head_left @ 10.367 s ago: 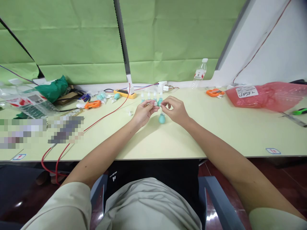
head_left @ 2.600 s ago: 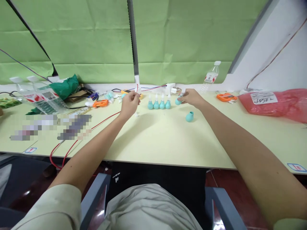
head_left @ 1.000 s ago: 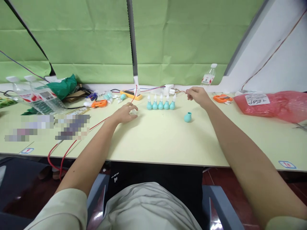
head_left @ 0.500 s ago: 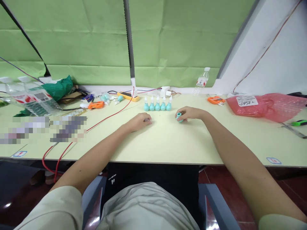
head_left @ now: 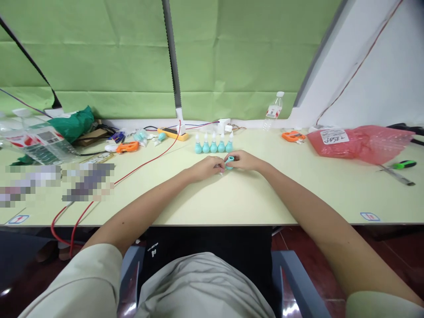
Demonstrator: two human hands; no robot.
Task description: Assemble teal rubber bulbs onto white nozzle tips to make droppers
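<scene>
My right hand (head_left: 244,160) pinches a teal rubber bulb (head_left: 229,162), whose open mouth faces up. Close against its left side is my left hand (head_left: 206,168), fingers curled round a small clear nozzle tip (head_left: 221,173), mostly hidden by the fingers. Bulb and tip are side by side; whether they touch I cannot tell. Just behind both hands stands a row of several teal bulb nasal aspirators (head_left: 213,148), upright, each with a clear pointed tip on top.
Left on the table lie plastic bottles (head_left: 44,141), an orange tool (head_left: 127,147), a yellow multimeter (head_left: 172,134) and a red cable (head_left: 145,164). Toward the right are a water bottle (head_left: 274,110), another orange tool (head_left: 293,136), a red plastic bag (head_left: 361,143) and a green-handled tool (head_left: 404,164).
My right hand has moved left with the bulb, and my left hand has come right with the tip, so they now meet in front of the row. The view has shifted slightly.
</scene>
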